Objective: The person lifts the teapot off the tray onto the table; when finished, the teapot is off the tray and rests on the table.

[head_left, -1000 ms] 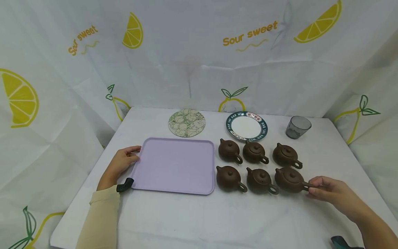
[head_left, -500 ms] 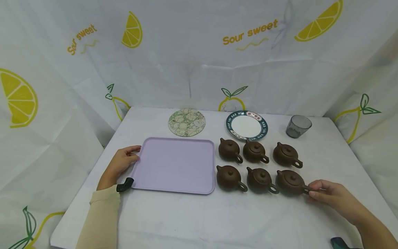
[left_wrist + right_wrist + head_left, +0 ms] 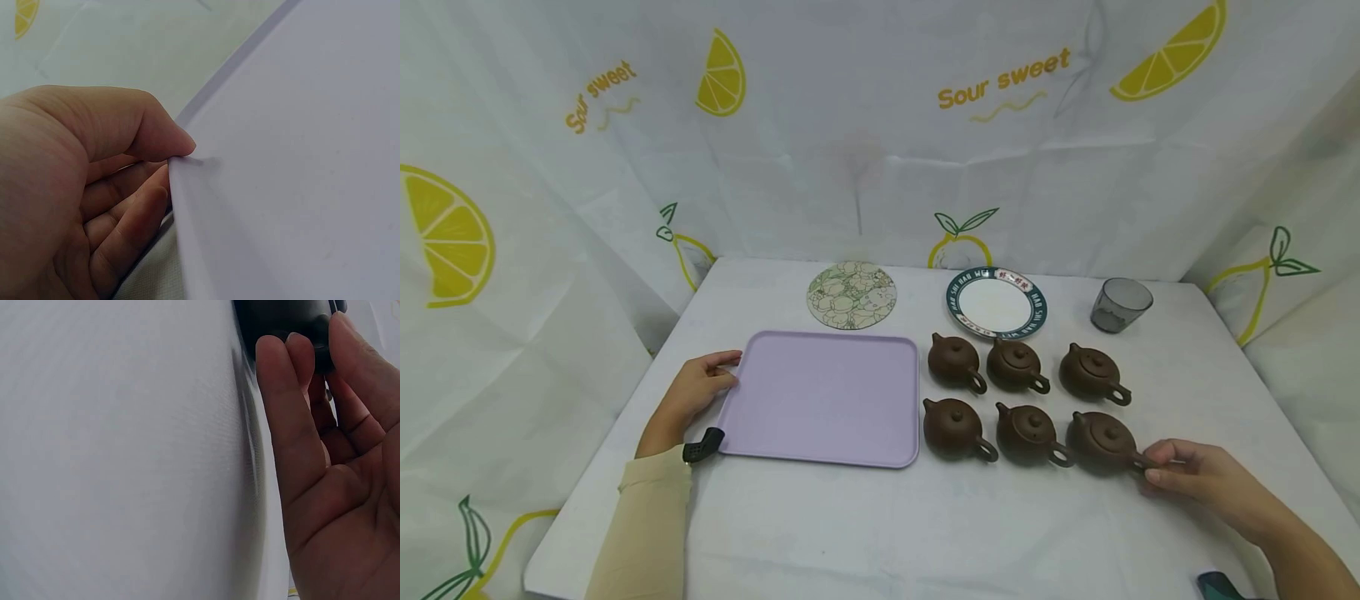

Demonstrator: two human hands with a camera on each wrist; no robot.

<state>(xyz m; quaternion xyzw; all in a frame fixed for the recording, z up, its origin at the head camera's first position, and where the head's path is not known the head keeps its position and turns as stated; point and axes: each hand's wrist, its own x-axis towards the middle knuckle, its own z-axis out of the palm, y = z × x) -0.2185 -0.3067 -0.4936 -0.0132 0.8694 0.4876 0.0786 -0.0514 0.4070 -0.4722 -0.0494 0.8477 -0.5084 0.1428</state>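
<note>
My left hand (image 3: 692, 396) is at the left edge of a lilac rectangular tray (image 3: 823, 400). In the left wrist view the thumb lies over the tray's rim (image 3: 178, 206) with the fingers curled beneath it. My right hand (image 3: 1206, 483) pinches the handle of a dark brown teapot (image 3: 1102, 442), the front right one of two rows. In the right wrist view, thumb and fingertips close on the handle of this dark teapot (image 3: 281, 319). Beside it stand a front middle teapot (image 3: 1026, 435) and a front left teapot (image 3: 952, 429).
Behind are three more brown teapots (image 3: 953, 361), the rightmost teapot (image 3: 1090, 372) set slightly apart. Along the back of the white table (image 3: 820, 533) lie a round patterned mat (image 3: 852, 296) and a green-rimmed plate (image 3: 996, 304). A grey glass (image 3: 1120, 306) stands at back right.
My right hand has shifted the front right teapot slightly toward the front of the table, away from the teapot behind it. The left hand and the tray stay in place.
</note>
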